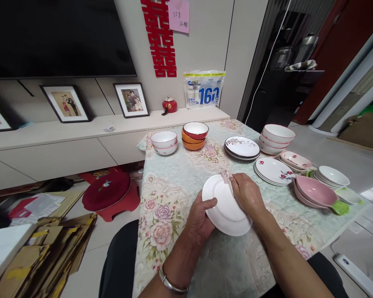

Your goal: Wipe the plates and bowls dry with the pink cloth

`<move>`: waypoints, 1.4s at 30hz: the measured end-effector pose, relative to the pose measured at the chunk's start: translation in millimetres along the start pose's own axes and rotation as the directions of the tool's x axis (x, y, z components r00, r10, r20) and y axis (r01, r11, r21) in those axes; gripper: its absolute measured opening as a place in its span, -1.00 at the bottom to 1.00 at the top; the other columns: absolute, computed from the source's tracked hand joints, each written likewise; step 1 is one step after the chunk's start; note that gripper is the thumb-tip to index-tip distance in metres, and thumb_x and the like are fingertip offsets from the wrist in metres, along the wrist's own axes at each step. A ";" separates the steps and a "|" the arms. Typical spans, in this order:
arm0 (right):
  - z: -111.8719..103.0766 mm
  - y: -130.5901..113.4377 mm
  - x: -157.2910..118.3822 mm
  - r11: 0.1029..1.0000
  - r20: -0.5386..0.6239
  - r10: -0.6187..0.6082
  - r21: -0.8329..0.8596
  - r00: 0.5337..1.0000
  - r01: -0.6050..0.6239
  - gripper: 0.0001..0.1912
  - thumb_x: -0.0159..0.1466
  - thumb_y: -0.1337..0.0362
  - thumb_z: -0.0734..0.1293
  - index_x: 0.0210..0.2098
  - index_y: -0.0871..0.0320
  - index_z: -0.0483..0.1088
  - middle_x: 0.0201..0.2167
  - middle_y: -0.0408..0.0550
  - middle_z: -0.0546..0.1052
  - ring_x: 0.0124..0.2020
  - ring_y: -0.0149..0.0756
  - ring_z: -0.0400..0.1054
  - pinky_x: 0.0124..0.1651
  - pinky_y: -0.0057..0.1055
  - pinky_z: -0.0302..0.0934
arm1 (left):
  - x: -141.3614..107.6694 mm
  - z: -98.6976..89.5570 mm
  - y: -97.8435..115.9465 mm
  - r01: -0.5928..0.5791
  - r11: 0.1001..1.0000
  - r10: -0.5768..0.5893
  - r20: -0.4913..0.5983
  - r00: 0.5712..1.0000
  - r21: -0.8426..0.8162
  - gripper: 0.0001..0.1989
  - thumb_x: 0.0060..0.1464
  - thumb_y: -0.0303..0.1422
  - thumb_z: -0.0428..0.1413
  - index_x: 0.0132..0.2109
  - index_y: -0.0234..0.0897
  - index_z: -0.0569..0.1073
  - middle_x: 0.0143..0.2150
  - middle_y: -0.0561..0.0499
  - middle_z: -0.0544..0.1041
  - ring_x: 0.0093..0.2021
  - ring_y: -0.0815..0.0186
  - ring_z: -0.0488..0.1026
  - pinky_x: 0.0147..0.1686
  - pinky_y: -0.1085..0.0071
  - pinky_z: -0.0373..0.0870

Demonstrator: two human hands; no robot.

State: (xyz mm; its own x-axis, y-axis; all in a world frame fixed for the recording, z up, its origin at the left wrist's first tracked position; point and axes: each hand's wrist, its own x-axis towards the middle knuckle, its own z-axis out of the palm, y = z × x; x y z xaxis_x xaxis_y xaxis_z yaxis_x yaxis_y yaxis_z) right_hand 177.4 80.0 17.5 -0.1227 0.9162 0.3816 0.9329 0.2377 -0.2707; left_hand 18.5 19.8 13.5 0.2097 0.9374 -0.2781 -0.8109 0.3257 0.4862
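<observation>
Evidently, the left hand [200,217] grips a white plate [228,207] by its left edge, thumb across its face, while the right hand [248,194] pinches a cloth [225,176] against the far rim. Wiping seems the step in hand; carrying on round the rim would call for turning the plate under a light right grip. Beyond the grip on the worktop [182,182] stand orange bowls [193,144]; to its right, flowered plates [273,169] and pink bowls [316,192].
</observation>
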 end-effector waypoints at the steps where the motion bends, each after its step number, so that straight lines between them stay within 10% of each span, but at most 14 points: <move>1: 0.2 0.3 -0.9 1.000 0.009 0.012 -0.014 1.000 -0.012 -0.67 0.42 0.27 0.11 -0.24 0.21 0.48 -0.26 0.13 0.55 -0.18 -0.08 0.43 -0.12 -0.21 0.30 | -0.2 1.0 0.0 0.000 1.000 0.000 -0.007 1.000 0.000 -0.23 -0.26 -0.55 0.30 0.19 -0.24 0.39 -0.11 -0.11 0.63 -0.07 0.00 0.55 0.02 0.12 0.38; 10: 0.5 -34.1 -9.6 0.872 -0.059 -0.417 0.257 0.907 0.417 -0.67 0.41 0.32 0.14 0.06 0.16 0.44 0.07 0.07 0.51 0.11 -0.16 0.36 0.16 -0.16 0.27 | 2.8 0.9 -3.1 0.064 0.997 -0.065 -0.023 0.998 -0.053 -0.38 -0.17 -0.47 0.33 0.11 -0.31 0.44 -0.23 -0.09 0.64 -0.17 0.12 0.57 0.04 0.18 0.36; 20: 2.8 0.6 -1.6 0.999 -0.024 -0.016 0.027 1.000 0.016 -0.64 0.42 0.24 0.08 -0.09 0.22 0.46 -0.15 0.14 0.57 -0.12 -0.10 0.47 -0.08 -0.23 0.33 | -3.3 6.3 -1.8 0.021 1.000 -0.021 0.044 0.999 -0.002 -0.26 -0.25 -0.50 0.36 0.17 -0.32 0.41 -0.08 -0.19 0.63 -0.02 -0.05 0.53 0.06 0.08 0.35; 30: -3.0 -29.3 -8.1 0.883 -0.032 -0.412 0.230 0.911 0.408 -0.63 0.42 0.28 0.12 0.12 0.16 0.40 0.15 0.08 0.46 0.18 -0.15 0.32 0.22 -0.14 0.23 | 1.9 2.5 -3.9 0.072 0.996 -0.071 0.016 0.997 -0.057 -0.51 -0.17 -0.47 0.32 0.00 -0.32 0.51 -0.21 -0.11 0.65 -0.07 0.03 0.56 0.05 0.14 0.37; 38: -4.0 -3.6 -0.3 0.996 0.093 -0.011 0.088 0.996 0.003 -0.59 0.45 0.22 0.04 0.00 0.25 0.44 -0.07 0.16 0.55 -0.03 -0.07 0.45 -0.01 -0.17 0.33 | -1.7 5.4 -1.0 0.013 1.000 -0.013 0.017 1.000 0.002 -0.33 -0.22 -0.52 0.31 0.13 -0.37 0.44 -0.13 -0.17 0.64 -0.02 -0.04 0.54 0.06 0.10 0.35; 42: -5.2 -10.3 -5.0 0.999 0.150 -0.011 0.033 0.989 0.007 -0.61 0.43 0.26 0.07 -0.02 0.26 0.46 -0.04 0.17 0.55 0.00 -0.05 0.44 0.02 -0.16 0.32 | 1.2 6.8 -0.3 0.119 0.990 -0.122 -0.052 0.991 -0.071 -0.49 -0.09 -0.38 0.24 0.05 -0.50 0.48 -0.20 -0.23 0.64 -0.06 -0.05 0.54 0.04 0.10 0.38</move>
State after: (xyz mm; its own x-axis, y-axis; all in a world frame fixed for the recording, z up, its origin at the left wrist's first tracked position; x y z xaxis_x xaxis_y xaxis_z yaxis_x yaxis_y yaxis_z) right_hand 170.1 71.3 23.0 -0.1828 0.9515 0.2476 0.9204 0.2542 -0.2971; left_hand 22.7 21.7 18.6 0.2784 0.8827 -0.3786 -0.8171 0.4249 0.3896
